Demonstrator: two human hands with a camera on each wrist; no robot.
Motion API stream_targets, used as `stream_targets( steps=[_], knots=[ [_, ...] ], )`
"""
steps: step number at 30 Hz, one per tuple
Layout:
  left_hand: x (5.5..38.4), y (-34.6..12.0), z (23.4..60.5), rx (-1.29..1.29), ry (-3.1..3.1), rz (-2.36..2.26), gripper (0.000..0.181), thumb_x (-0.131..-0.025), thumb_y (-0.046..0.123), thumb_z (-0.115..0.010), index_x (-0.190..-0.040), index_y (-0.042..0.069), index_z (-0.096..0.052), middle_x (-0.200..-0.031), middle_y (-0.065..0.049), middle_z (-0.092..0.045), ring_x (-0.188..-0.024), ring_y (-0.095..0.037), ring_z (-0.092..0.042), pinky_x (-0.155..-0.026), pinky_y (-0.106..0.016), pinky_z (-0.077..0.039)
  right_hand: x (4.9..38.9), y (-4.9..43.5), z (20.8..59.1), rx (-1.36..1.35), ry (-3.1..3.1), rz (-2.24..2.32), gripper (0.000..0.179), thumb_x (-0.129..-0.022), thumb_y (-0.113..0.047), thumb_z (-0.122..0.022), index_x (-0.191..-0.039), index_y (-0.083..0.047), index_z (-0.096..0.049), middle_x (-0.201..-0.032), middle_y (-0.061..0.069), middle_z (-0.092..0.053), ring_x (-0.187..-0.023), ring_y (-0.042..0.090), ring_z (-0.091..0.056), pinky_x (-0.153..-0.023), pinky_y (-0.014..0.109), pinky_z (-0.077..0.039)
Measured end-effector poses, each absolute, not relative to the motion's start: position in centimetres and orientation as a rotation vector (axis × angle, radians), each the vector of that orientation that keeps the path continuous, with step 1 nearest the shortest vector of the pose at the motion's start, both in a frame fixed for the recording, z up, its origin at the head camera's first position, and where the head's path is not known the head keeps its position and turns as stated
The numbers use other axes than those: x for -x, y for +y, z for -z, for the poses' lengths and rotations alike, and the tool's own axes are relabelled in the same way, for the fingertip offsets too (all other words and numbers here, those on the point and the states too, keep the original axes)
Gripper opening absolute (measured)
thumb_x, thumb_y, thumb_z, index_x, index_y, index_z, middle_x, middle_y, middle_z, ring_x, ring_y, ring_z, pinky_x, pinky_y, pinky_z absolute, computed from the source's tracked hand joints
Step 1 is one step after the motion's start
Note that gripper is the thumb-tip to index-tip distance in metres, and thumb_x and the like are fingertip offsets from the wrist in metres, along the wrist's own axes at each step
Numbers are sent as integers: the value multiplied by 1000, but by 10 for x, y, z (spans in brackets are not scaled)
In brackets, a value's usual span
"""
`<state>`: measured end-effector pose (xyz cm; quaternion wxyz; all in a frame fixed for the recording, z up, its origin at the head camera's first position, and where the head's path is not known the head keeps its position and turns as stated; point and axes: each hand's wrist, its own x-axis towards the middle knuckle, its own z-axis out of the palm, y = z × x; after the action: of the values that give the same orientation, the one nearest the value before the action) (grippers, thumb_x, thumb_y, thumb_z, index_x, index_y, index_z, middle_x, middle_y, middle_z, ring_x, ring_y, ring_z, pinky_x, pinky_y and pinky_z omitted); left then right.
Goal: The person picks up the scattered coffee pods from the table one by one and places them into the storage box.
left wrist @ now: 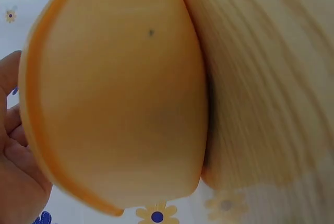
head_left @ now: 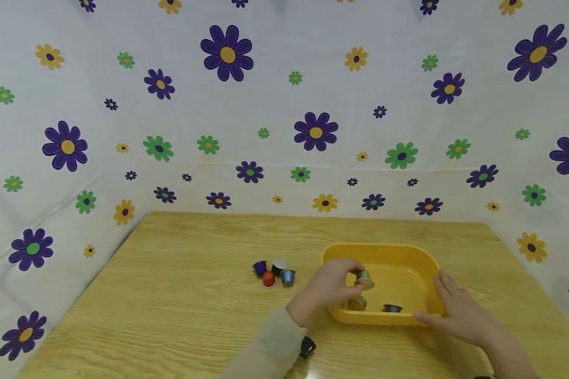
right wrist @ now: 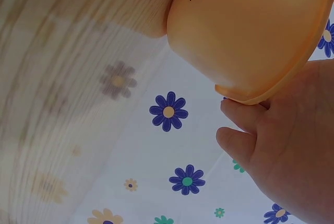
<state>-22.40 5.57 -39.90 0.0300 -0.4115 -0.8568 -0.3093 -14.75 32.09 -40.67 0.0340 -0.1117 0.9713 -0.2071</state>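
Note:
My left hand (head_left: pixel 326 284) pinches a green coffee capsule (head_left: pixel 364 276) between thumb and fingers, over the left part of a yellow plastic tub (head_left: pixel 374 318). Inside the tub, a second green capsule (head_left: pixel 357 303) lies by the left front corner. A dark capsule (head_left: pixel 392 308) is near the front wall, partly hidden by it. My right hand (head_left: pixel 462 314) grips the tub's right front corner, thumb on the front rim and fingers along the right side. The wrist views show the tub's outer wall (left wrist: pixel 120 93) and the right hand (right wrist: pixel 292 140) at its rim; the held capsule is hidden there.
Left of the tub, a dark blue capsule (head_left: pixel 260 269), a red capsule (head_left: pixel 268 279), a black capsule with a pale lid (head_left: pixel 278 266) and a light blue capsule (head_left: pixel 288 277) cluster on the wooden table (head_left: pixel 180 295). A flowered white cloth (head_left: pixel 275 100) surrounds the table.

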Motion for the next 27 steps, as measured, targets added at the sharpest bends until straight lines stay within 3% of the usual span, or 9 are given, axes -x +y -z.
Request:
stream_targets(
  steps=[21,27],
  knots=[
    [225,93,406,1149,-2645,1021,19,-79,19,-67,-95,12,-62,-89,8,-61,-80,-5,-57,-64,-8,-39,149,320,406,342,2984,625,95,-79,-49,-58,-129,21,-19,-135,38,-8,-120,53,-14,-92,64,-14],
    [225,98,407,1198,-2617,991,14,-79,19,-67,-91,13,-62,-85,9,-60,-81,-4,-57,-68,-8,-40,149,319,406,333,2992,599,95,-79,-50,-58,-129,21,-20,-135,38,-10,-120,53,-15,-92,64,-15]
  ],
)
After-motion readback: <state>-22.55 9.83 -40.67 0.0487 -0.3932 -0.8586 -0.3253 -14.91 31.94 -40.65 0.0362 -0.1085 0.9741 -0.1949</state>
